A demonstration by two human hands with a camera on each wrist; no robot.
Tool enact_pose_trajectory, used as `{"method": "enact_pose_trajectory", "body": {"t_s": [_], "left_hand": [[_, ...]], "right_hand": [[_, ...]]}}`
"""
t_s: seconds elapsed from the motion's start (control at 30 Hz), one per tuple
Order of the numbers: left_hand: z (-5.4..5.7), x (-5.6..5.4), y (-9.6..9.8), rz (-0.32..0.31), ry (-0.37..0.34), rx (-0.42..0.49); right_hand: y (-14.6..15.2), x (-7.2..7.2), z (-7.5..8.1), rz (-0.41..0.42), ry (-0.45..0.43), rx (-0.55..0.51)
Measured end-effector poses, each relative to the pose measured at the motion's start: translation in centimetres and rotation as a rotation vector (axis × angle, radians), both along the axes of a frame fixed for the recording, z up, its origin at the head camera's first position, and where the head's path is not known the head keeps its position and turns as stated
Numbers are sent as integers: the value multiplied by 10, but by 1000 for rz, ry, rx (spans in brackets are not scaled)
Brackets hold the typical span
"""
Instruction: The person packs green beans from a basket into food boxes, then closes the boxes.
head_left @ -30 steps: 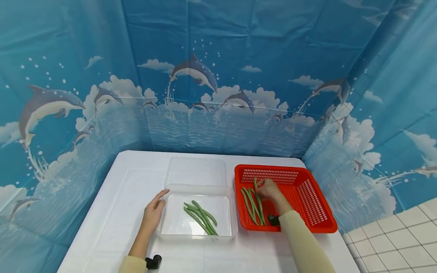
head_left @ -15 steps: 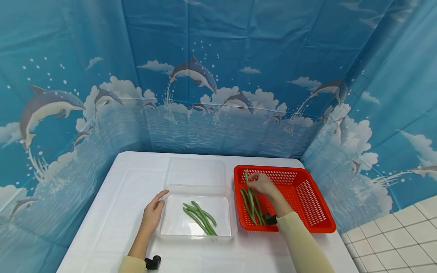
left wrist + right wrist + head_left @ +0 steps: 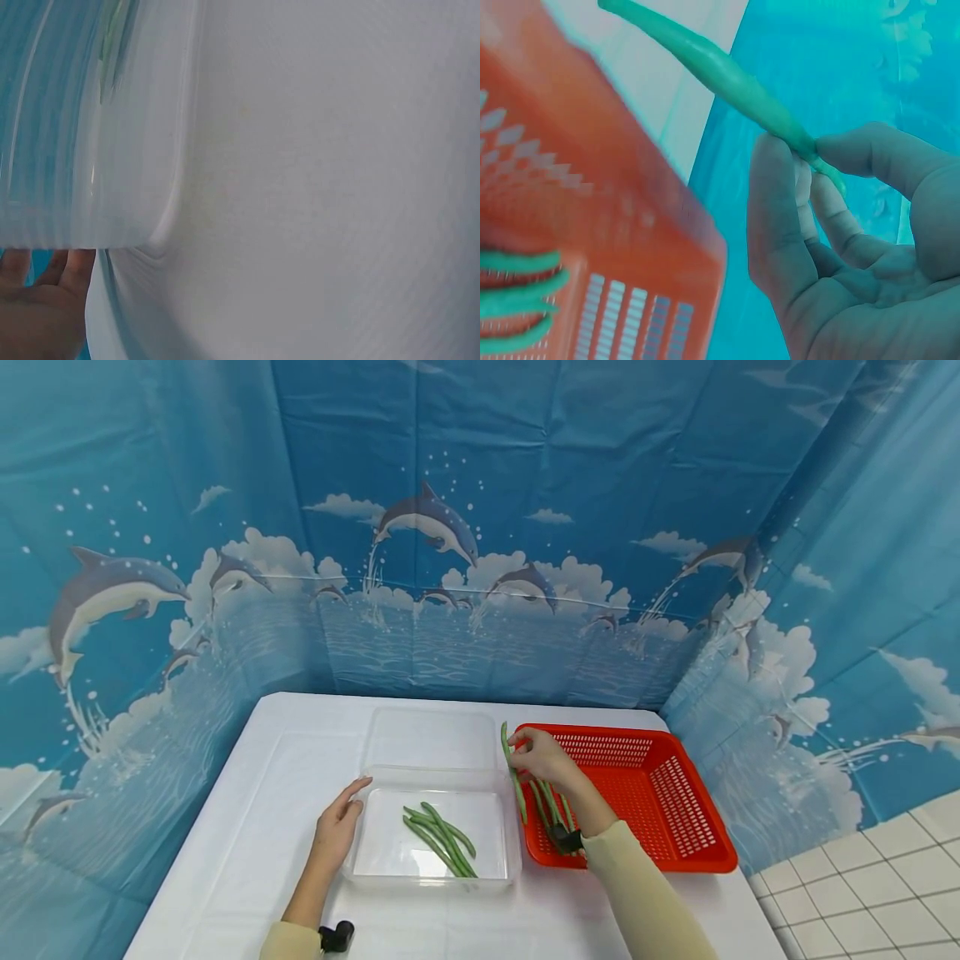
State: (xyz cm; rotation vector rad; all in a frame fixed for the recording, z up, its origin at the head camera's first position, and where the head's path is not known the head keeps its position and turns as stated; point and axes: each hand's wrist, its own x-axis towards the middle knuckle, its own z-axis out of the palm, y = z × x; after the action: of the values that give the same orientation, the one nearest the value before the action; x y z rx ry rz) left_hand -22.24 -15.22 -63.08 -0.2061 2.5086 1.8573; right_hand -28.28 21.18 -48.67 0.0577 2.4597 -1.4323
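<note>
My right hand (image 3: 542, 755) pinches a green bean (image 3: 731, 79) between thumb and fingertips, over the left rim of the red basket (image 3: 693, 793). In the right wrist view the bean slants up and left from the fingertips. Several more green beans (image 3: 553, 810) lie in the basket's left side, partly hidden under my right wrist. My left hand (image 3: 336, 831) rests at the left wall of a clear plastic container (image 3: 431, 882), fingers extended along it. Several green beans (image 3: 442, 839) lie inside that container. In the left wrist view my fingers (image 3: 76, 270) show at the container's edge.
A clear flat lid (image 3: 431, 737) lies behind the container on the white table (image 3: 300, 752). A blue dolphin-print curtain (image 3: 480, 635) surrounds the table at the back and sides. White tiles (image 3: 877, 877) show at the lower right.
My right hand has lifted one green bean out of the basket's pile and carried it left to the basket's left rim. The left hand and the container have stayed in place.
</note>
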Motion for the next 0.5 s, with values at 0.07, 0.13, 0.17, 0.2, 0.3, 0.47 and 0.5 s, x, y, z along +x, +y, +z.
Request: {"method": "enact_pose_trajectory", "body": {"t_s": [0.07, 0.13, 0.17, 0.2, 0.3, 0.47, 0.5], "left_hand": [[1, 0, 0, 0, 3, 1], [1, 0, 0, -1, 5, -1], [0, -1, 0, -2, 6, -1], [0, 0, 0, -3, 6, -2], [0, 0, 0, -3, 8, 1], [1, 1, 0, 0, 10, 8], [1, 1, 0, 0, 9, 9]], "right_hand": [[-8, -1, -2, 11, 7, 7], [-17, -2, -4, 17, 1, 3], [-21, -3, -5, 18, -3, 7], [-26, -3, -6, 20, -7, 7], [-38, -2, -8, 30, -19, -4], [-57, 1, -12, 79, -19, -4], [-61, 1, -12, 89, -17, 1]]}}
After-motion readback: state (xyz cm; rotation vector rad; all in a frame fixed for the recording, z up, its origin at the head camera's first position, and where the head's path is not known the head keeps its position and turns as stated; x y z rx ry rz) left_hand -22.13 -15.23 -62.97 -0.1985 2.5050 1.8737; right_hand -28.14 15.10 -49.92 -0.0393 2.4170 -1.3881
